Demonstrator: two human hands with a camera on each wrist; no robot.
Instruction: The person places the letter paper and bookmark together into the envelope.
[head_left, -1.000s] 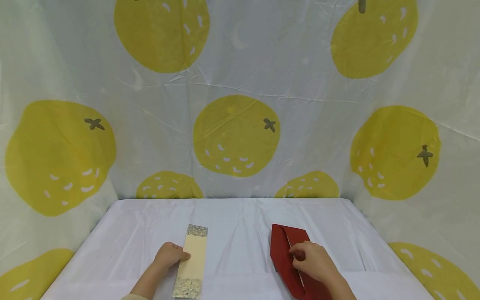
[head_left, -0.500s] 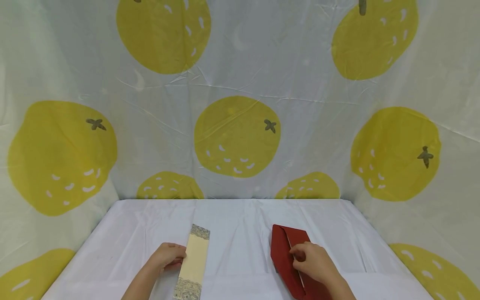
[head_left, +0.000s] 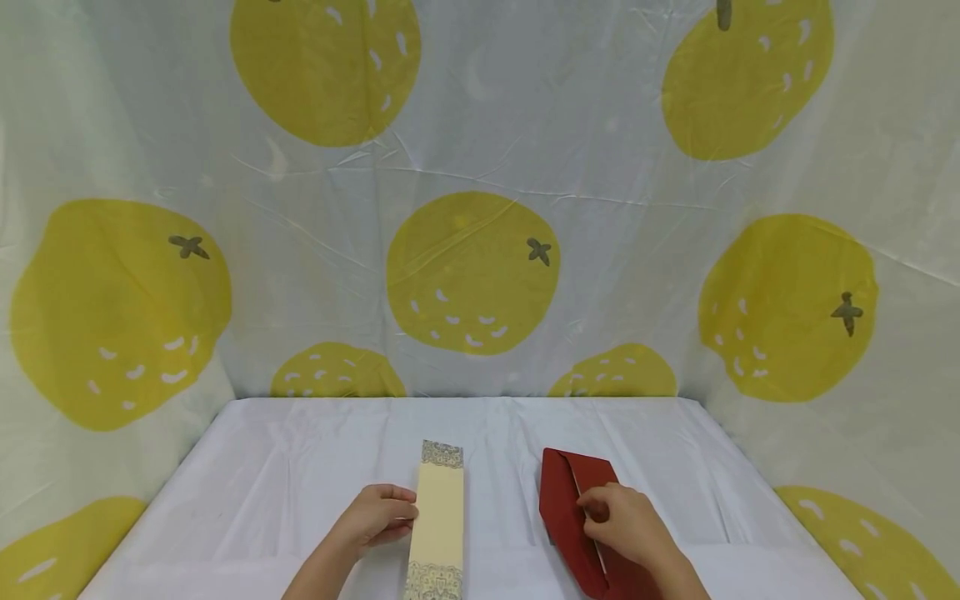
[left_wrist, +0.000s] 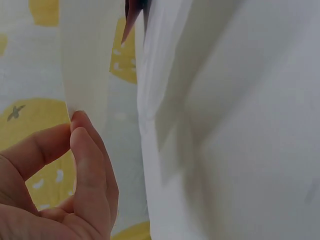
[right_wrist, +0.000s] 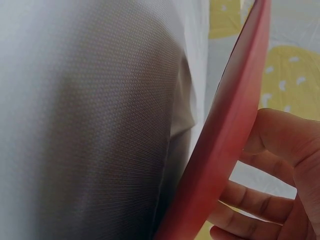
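A long cream card (head_left: 439, 512) with grey lace-like patterned bands at both ends is left of centre in the head view. My left hand (head_left: 377, 514) pinches it by its left edge between thumb and fingers. In the left wrist view the card (left_wrist: 87, 60) rises pale from the fingertips, clear of the white cloth. To the right is a red envelope (head_left: 561, 510) with a slit running lengthwise along it. My right hand (head_left: 628, 521) pinches the envelope at that slit. The right wrist view shows the red envelope (right_wrist: 225, 135) tilted, its side toward the cloth facing the camera.
A white cloth (head_left: 315, 467) with soft creases covers the table. Pale curtains (head_left: 600, 275) printed with big yellow fruit enclose it at the back and both sides. A strip of cloth separates the card from the envelope.
My left hand has moved right with the cream card, bringing it closer to the envelope; the card tilted on the way. My right hand and the red envelope have stayed in place.
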